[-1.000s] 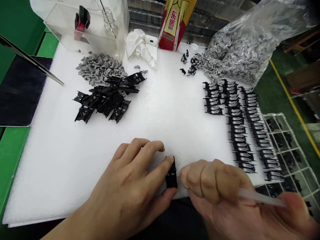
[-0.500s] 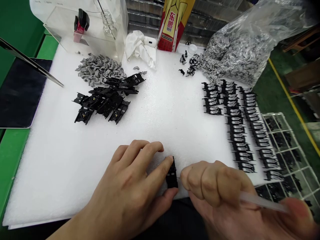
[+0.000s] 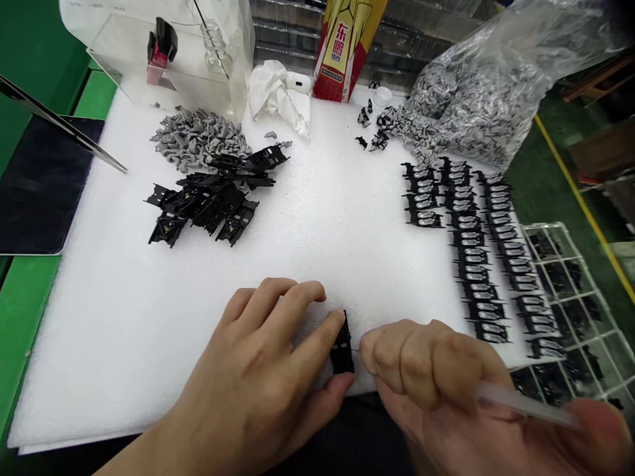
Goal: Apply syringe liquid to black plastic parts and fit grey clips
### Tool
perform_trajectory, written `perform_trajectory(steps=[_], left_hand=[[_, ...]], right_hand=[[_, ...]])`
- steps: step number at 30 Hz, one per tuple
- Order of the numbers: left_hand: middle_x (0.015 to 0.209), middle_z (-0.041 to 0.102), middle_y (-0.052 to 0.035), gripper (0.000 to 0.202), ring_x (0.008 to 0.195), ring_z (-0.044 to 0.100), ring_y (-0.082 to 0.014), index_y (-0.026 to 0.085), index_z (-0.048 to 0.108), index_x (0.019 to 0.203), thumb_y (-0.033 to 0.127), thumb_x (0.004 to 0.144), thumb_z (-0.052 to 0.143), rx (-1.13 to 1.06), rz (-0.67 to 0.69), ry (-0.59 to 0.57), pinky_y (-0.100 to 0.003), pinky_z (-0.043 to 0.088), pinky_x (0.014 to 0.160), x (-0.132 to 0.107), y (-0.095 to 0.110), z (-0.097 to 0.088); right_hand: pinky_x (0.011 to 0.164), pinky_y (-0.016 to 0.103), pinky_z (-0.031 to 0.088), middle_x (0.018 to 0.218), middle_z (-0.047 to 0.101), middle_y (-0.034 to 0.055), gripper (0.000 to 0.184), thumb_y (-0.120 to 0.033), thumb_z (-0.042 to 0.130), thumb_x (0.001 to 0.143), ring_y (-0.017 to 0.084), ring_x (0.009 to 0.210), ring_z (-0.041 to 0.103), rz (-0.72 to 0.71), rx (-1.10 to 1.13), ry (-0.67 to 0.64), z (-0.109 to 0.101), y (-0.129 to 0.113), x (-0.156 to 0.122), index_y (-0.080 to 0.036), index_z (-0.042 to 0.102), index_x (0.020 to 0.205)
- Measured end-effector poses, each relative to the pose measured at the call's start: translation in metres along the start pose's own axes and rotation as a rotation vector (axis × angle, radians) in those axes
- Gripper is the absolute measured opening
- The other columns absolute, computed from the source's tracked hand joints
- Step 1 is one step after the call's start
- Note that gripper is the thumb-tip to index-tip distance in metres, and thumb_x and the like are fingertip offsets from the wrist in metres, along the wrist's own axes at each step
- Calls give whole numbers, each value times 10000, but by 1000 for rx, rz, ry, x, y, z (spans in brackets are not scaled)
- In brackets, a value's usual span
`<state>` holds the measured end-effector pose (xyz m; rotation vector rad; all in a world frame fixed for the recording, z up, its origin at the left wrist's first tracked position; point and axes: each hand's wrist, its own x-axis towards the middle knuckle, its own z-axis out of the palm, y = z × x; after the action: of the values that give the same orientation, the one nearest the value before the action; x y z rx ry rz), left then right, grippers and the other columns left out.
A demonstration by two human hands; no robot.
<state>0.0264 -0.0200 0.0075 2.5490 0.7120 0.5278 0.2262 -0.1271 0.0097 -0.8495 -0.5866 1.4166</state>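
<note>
My left hand (image 3: 268,363) grips a small black plastic part (image 3: 342,350) between index finger and thumb, pressing it on the white foam sheet near its front edge. Curled around a thin tool with a translucent white handle (image 3: 526,402) is my right hand (image 3: 436,383). A fine tip shows between its fingers and the black part's right side; whether it touches cannot be made out. Similar black parts lie in a loose pile (image 3: 208,201) farther left. Behind them is a heap of small grey pieces (image 3: 196,137).
Rows of black parts with clear pieces (image 3: 479,274) line the right of the foam sheet (image 3: 124,317). A plastic bag of grey pieces (image 3: 461,106) lies at the back right. Tweezers (image 3: 89,142), a clear box (image 3: 178,73), a tissue (image 3: 278,96) and a white wire rack (image 3: 590,294) surround the sheet.
Almost nothing differs. My right hand has shifted very slightly to the right, and my left hand keeps its hold on the black part.
</note>
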Motion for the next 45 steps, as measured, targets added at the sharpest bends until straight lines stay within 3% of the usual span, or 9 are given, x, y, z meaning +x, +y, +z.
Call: perform_trajectory(steps=[7, 10, 13, 18, 25, 31, 45], left_hand=[[1348, 641, -145, 357, 1135, 582, -340, 190, 696, 1301, 363, 989, 680, 12, 3, 19, -485, 460, 844, -2, 0, 2], [1353, 644, -147, 358, 1129, 580, -336, 194, 692, 1308, 370, 998, 657, 27, 2, 14, -484, 463, 844, -1, 0, 2], [1337, 649, -158, 372, 1116, 587, -341, 174, 700, 1308, 379, 1000, 659, 24, 11, 5, -490, 471, 838, 0, 1, 1], [1325, 651, -167, 397, 1110, 598, -351, 161, 708, 1307, 400, 991, 674, 22, 13, 7, -496, 469, 828, 1, 1, 1], [1321, 647, -159, 398, 1111, 593, -352, 166, 707, 1311, 395, 988, 674, 22, 20, 15, -494, 452, 826, -1, 0, 3], [1327, 649, -162, 396, 1114, 597, -353, 176, 706, 1312, 403, 988, 672, 48, 20, 13, -489, 457, 826, -1, 1, 2], [1339, 648, -171, 409, 1128, 596, -373, 162, 713, 1312, 407, 988, 673, 34, 20, 17, -512, 461, 834, -2, 1, 3]], right_hand=[[652, 438, 437, 677, 502, 4, 510, -709, 540, 986, 219, 669, 505, -165, -131, 69, 9, 9, 4, -238, 617, 805], [625, 412, 422, 603, 433, -20, 581, -725, 558, 978, 183, 607, 460, -152, -170, 80, 13, 9, 8, -233, 488, 677], [608, 411, 400, 564, 359, -29, 627, -739, 402, 1026, 171, 570, 421, -232, -61, 99, 10, 12, 8, -235, 365, 655], [592, 422, 364, 587, 398, -18, 580, -739, 452, 992, 187, 575, 424, -306, -39, 103, 0, 27, 0, -253, 414, 678], [578, 414, 357, 563, 378, -22, 584, -743, 465, 983, 192, 556, 439, -317, -59, 86, 1, 27, 1, -251, 443, 670], [692, 463, 421, 669, 431, -8, 526, -705, 543, 970, 218, 682, 488, -129, -67, 34, 4, 8, -1, -242, 503, 725], [699, 466, 430, 689, 438, -8, 506, -700, 551, 973, 223, 701, 489, -113, -45, 27, 2, 5, -3, -241, 544, 760]])
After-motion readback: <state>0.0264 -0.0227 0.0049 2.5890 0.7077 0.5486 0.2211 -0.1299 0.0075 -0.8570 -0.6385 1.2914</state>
